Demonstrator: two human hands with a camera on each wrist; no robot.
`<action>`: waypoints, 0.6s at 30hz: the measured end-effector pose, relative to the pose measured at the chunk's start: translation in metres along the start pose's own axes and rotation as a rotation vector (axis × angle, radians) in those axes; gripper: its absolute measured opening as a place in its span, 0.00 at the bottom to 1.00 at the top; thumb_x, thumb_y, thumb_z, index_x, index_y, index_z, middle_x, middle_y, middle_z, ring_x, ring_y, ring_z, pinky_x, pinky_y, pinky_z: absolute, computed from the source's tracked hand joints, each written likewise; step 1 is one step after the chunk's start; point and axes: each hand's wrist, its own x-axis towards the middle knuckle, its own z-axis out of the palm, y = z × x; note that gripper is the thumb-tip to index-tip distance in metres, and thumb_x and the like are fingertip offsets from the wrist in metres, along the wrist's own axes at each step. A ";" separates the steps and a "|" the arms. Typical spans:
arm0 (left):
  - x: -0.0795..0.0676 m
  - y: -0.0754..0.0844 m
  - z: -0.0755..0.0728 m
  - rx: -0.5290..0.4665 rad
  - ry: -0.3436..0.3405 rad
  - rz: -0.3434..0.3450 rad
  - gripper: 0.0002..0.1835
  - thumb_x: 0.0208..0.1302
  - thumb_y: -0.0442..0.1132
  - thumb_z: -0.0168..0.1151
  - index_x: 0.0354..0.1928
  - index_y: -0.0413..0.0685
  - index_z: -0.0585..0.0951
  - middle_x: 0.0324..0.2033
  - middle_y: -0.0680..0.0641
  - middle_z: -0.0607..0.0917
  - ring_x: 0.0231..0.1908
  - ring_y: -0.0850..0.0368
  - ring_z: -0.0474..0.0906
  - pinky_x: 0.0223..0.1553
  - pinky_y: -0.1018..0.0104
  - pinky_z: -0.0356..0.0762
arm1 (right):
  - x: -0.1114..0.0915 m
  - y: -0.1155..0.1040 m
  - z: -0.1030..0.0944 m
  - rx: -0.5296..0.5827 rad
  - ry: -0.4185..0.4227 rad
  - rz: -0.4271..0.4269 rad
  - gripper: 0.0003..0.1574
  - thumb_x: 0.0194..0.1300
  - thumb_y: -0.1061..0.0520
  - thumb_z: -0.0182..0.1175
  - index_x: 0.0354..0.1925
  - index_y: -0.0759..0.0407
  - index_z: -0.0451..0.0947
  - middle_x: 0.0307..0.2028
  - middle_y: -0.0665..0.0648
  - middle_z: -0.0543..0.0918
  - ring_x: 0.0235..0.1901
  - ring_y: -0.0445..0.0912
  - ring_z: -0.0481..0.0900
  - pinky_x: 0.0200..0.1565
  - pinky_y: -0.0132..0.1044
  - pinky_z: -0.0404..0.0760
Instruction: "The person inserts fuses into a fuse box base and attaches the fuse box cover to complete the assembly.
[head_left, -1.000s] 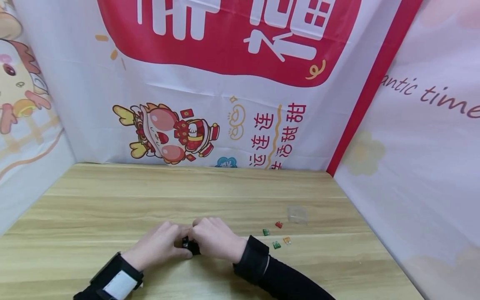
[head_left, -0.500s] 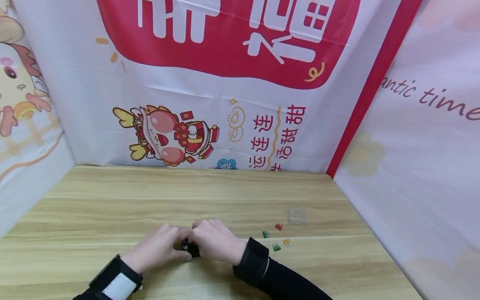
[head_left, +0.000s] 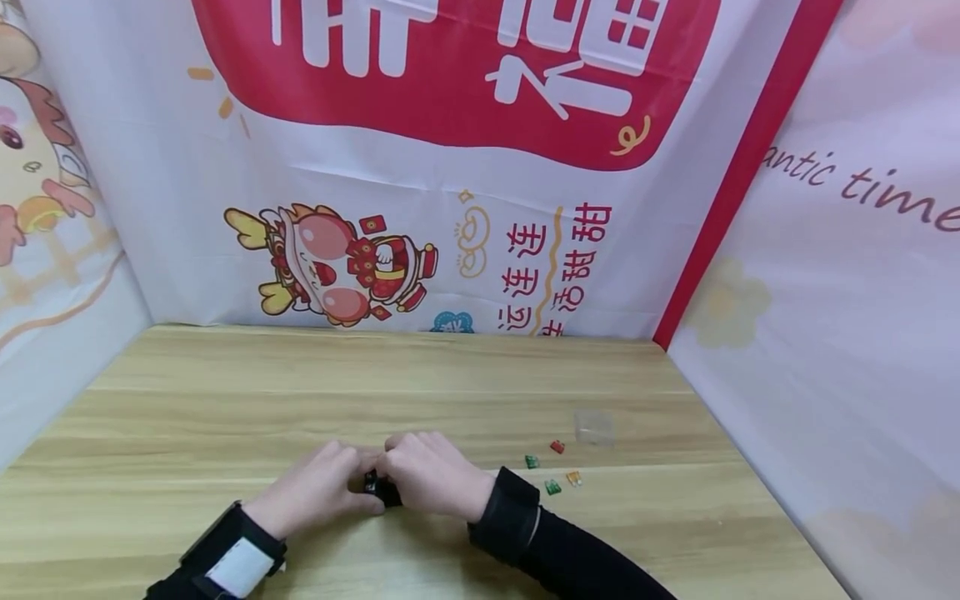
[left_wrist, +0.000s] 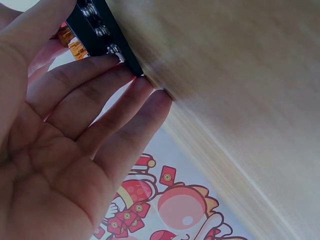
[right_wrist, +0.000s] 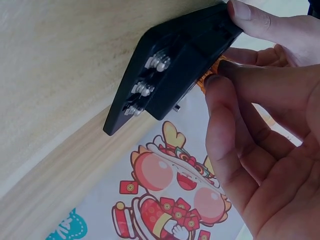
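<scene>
A black fuse block (right_wrist: pixel 180 55) with a row of metal screw terminals rests on the wooden table, mostly covered by both hands in the head view. My left hand (head_left: pixel 322 487) grips it, thumb on the near side and fingertips on the far edge. An orange blade fuse (right_wrist: pixel 204 80) is pinched between thumb and finger of my right hand (head_left: pixel 433 477), against the side of the block. Orange fuses (left_wrist: pixel 77 50) show beside the block in the left wrist view, with a bit of red behind. How deep the pinched fuse sits is hidden.
Right of the hands lie two green fuses (head_left: pixel 552 487), a red fuse (head_left: pixel 557 447) and an orange fuse (head_left: pixel 573 478). A clear plastic box (head_left: pixel 595 427) stands behind them. Printed cloth walls (head_left: pixel 480 250) border the table (head_left: pixel 247 392) at the back and sides.
</scene>
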 end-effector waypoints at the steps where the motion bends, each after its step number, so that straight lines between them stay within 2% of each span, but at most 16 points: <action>1: 0.000 0.000 0.000 0.003 0.003 0.002 0.17 0.52 0.44 0.77 0.45 0.56 0.84 0.27 0.65 0.80 0.26 0.65 0.72 0.27 0.69 0.68 | 0.000 0.001 -0.001 0.007 -0.007 0.000 0.09 0.57 0.62 0.69 0.26 0.48 0.82 0.23 0.43 0.71 0.20 0.33 0.64 0.20 0.24 0.61; 6: 0.001 0.000 -0.001 0.019 -0.001 -0.003 0.23 0.52 0.47 0.77 0.50 0.52 0.84 0.33 0.62 0.85 0.28 0.66 0.72 0.28 0.69 0.69 | -0.003 0.008 -0.012 0.082 -0.035 0.024 0.05 0.62 0.60 0.67 0.33 0.49 0.86 0.25 0.43 0.75 0.22 0.32 0.67 0.22 0.22 0.64; 10: 0.001 0.001 -0.002 0.025 -0.004 -0.026 0.27 0.52 0.49 0.76 0.53 0.48 0.84 0.39 0.56 0.87 0.29 0.65 0.73 0.30 0.67 0.70 | -0.008 0.016 -0.024 0.111 0.003 0.056 0.04 0.61 0.60 0.67 0.32 0.51 0.85 0.26 0.43 0.75 0.22 0.32 0.69 0.23 0.22 0.66; 15: 0.000 0.004 -0.002 0.053 0.000 -0.050 0.27 0.50 0.51 0.76 0.51 0.46 0.85 0.48 0.44 0.86 0.34 0.61 0.78 0.34 0.64 0.74 | -0.015 0.027 -0.031 0.136 0.026 0.091 0.01 0.62 0.58 0.68 0.34 0.52 0.86 0.28 0.44 0.78 0.24 0.31 0.70 0.26 0.22 0.68; 18: 0.000 0.006 0.000 0.057 0.003 -0.056 0.26 0.50 0.51 0.76 0.50 0.45 0.86 0.51 0.41 0.84 0.38 0.60 0.80 0.36 0.63 0.75 | -0.022 0.035 -0.034 0.150 0.028 0.115 0.03 0.63 0.55 0.68 0.36 0.53 0.87 0.30 0.45 0.81 0.25 0.31 0.72 0.27 0.23 0.69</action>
